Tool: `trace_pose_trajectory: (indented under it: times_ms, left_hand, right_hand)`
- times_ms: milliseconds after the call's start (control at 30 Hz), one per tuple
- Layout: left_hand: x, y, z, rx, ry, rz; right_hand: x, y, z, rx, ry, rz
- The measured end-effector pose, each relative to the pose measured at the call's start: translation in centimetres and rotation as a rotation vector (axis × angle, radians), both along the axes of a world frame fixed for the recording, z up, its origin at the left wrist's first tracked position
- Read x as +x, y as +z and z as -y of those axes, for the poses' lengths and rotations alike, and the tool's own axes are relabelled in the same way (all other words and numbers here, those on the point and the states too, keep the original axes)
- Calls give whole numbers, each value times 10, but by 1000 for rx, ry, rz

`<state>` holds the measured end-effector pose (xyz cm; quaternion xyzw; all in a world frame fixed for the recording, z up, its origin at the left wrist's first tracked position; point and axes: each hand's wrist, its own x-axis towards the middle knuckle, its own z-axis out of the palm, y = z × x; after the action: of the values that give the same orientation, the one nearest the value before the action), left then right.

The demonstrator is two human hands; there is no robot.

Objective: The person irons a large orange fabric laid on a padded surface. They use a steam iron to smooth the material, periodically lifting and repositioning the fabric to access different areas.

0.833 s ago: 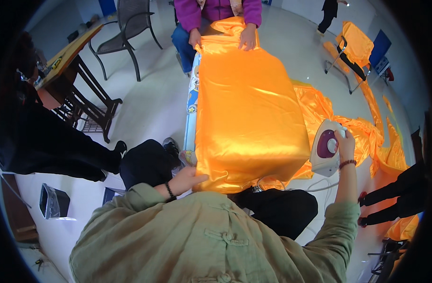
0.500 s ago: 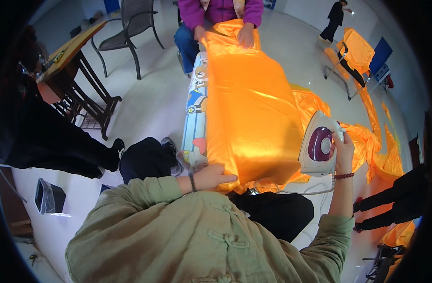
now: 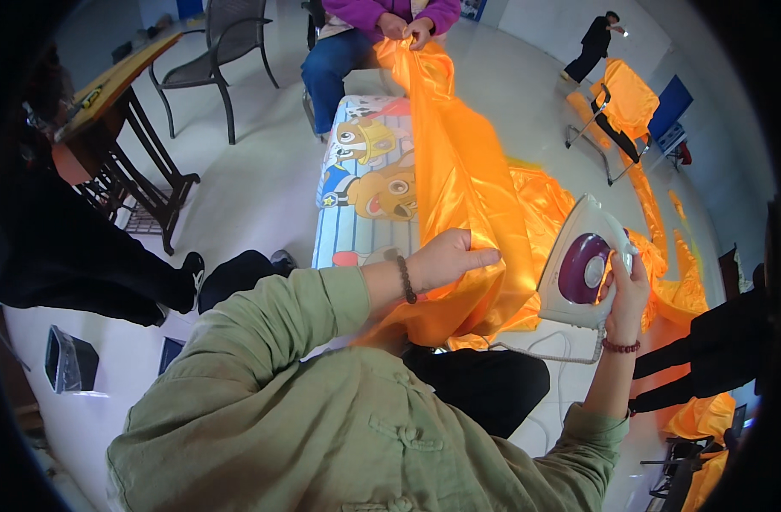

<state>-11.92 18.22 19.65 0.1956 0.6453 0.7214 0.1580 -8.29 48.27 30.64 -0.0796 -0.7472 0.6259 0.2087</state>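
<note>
Shiny orange fabric (image 3: pixel 472 162) hangs gathered in folds over the right part of a padded board with a cartoon-print cover (image 3: pixel 343 224). My left hand (image 3: pixel 446 260) is closed on the fabric's near end, thumb on top. Off the board's right side, my right hand (image 3: pixel 629 294) grips a white and purple clothes iron (image 3: pixel 567 277), tilted and lifted, its tip pointing away from me. The iron's grey cord (image 3: pixel 548 357) loops below it. At the far end a seated person in purple sleeves pinches the fabric's other end with both hands (image 3: pixel 412 30).
More orange fabric (image 3: pixel 544 192) spills down on the right toward the floor. A chair draped in orange (image 3: pixel 625 102) stands at the far right. On the left are a wooden sewing table (image 3: pixel 122 81), a dark chair (image 3: pixel 215 64) and a bin (image 3: pixel 72 363). People stand at both sides.
The fabric, spread across the board before, has been drawn into folds toward the right, baring the cartoon cover. My left hand moved up and right with it. The other person's hands came together.
</note>
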Motion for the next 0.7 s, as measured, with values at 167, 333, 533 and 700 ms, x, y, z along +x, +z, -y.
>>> trace_pose_trajectory:
  times_ms: [167,333,533,700]
  left_hand:
    - [0,-17,-7,109,42,153]
    - [1,-30,-19,166,-6,391]
    - [-17,7,-45,19,43,204]
    - [-23,37,-54,208,-3,133]
  right_hand:
    - [18,5,-11,29,-21,-25]
    - [32,-2,-13,-29,-29,-75]
    - [45,-9,-21,-78,-66,-107]
    - [58,-4,-32,-56,-110,-152]
